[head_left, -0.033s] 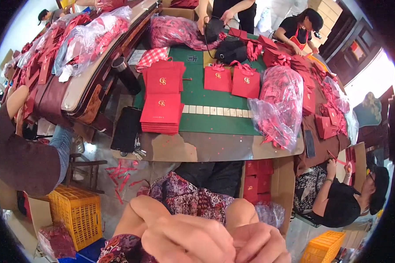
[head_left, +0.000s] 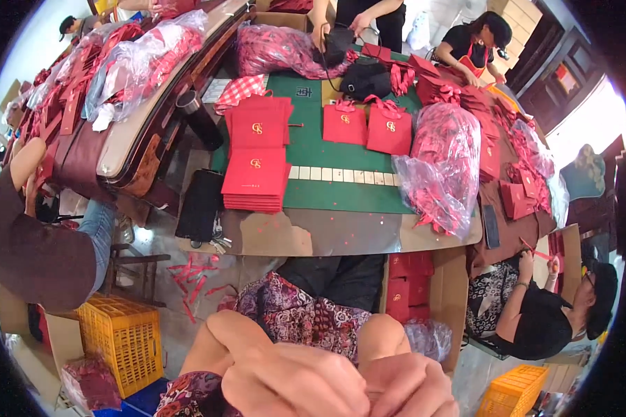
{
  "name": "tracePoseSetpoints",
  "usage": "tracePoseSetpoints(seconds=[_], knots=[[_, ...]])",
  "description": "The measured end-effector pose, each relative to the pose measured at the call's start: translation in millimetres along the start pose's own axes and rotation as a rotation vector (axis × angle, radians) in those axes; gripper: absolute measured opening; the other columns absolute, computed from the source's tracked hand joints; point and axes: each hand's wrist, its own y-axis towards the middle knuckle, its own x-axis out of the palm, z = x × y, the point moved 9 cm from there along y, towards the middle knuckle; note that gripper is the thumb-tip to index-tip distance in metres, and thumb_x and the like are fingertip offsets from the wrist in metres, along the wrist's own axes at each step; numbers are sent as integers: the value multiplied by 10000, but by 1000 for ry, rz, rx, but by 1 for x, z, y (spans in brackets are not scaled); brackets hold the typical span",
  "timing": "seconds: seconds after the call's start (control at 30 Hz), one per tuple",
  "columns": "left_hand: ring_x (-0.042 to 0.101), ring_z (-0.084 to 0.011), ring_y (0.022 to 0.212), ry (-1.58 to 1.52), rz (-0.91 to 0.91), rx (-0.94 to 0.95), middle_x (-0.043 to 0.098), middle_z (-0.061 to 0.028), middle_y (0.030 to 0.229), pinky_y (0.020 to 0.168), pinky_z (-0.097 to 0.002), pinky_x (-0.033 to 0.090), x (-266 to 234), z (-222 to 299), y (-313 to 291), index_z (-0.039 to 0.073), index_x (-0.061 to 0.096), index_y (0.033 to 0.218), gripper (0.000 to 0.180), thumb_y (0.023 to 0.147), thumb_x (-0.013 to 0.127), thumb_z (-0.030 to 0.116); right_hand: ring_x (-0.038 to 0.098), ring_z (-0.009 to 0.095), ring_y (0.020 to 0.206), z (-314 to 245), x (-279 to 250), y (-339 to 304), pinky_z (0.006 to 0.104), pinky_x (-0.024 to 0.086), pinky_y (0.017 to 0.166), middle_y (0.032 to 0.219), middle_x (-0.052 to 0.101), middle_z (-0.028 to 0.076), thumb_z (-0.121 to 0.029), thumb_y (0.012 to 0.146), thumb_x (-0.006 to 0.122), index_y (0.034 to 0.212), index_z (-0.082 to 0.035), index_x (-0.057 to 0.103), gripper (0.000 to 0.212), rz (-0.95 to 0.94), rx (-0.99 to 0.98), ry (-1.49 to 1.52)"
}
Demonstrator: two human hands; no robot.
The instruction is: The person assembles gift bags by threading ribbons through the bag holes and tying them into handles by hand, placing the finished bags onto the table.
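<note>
My left hand point(head_left: 302, 379) and my right hand point(head_left: 410, 389) are side by side at the bottom edge, close in front of me and above my patterned lap. Both have curled fingers that meet near the middle. Whatever they may pinch is hidden behind the knuckles. Ahead on the table, a stack of red paper bags point(head_left: 256, 177) lies at the left. Two small red bags with ribbon handles, one at the left point(head_left: 345, 125) and one at the right point(head_left: 389, 130), lie farther back on the green mat point(head_left: 313, 198).
A plastic sack of red items point(head_left: 445, 163) sits at the table's right, with a phone point(head_left: 491, 226) beyond it. A black tumbler point(head_left: 199, 119) and black pouch point(head_left: 200, 205) are at the left. A carton point(head_left: 444, 299) and yellow crate point(head_left: 122, 340) flank me. Several people work around.
Both hands have shifted very slightly, still close together with curled fingers. The bags and the table look the same.
</note>
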Motion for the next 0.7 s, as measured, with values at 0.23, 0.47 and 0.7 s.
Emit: tracePoseSetpoints(seconds=[0.23,0.47,0.7], knots=[[463,-209,850,18,372,172,559,-86,943,777,-283,415,6,-23,-20,95,647,855,110,854,753,64,655,185,836,16,1,15,323,528,694,890,698,50,-179,935,682,1028,-103,629,131,274,235,-42],[486,-190,763,-468,759,1036,509,-80,814,678,-280,459,6,-36,-29,52,595,730,223,939,597,130,459,156,768,49,60,-30,279,437,690,799,508,59,-252,972,605,823,-16,590,279,950,1092,1317],[482,-192,777,276,621,368,597,-47,836,701,-306,407,-11,-12,-55,109,665,764,115,874,700,117,473,147,741,59,62,-64,277,454,693,781,484,30,-219,989,573,838,-49,551,229,1059,917,1492]])
